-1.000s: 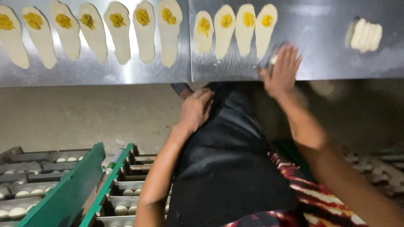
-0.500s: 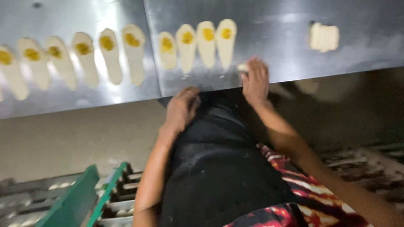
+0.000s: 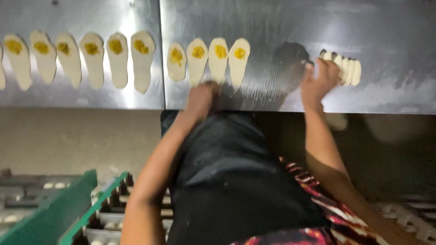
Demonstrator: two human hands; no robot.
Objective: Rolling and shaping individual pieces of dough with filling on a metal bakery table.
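A steel table [image 3: 91, 97] runs across the top of the view, its seam just left of centre. On its left sheet lie six flat, pale ovals of dough [image 3: 94, 60] in a row, each long and rounded like a shoe sole, with a dab of yellow filling [image 3: 116, 46] near the far end. Right of the seam sit four more ovals [image 3: 219, 59], shorter, side by side and almost touching, each with the same yellow dab.

The left hand [image 3: 202, 97] rests at the table's near edge, just below these four ovals, at the near tips of the middle ones. It is blurred; whether its fingers are curled or flat cannot be told.

Farther right, the right hand [image 3: 320, 81] lies on the table with its fingers [image 3: 334, 70] spread and pressed against a stack [image 3: 349, 71] of plain white dough slices standing on edge, packed tight like a small loaf. The stack has no filling.

Below the table are a black apron [image 3: 236, 181] and, at lower left, green racks [image 3: 59, 213] holding trays of small dough balls [image 3: 109, 225].
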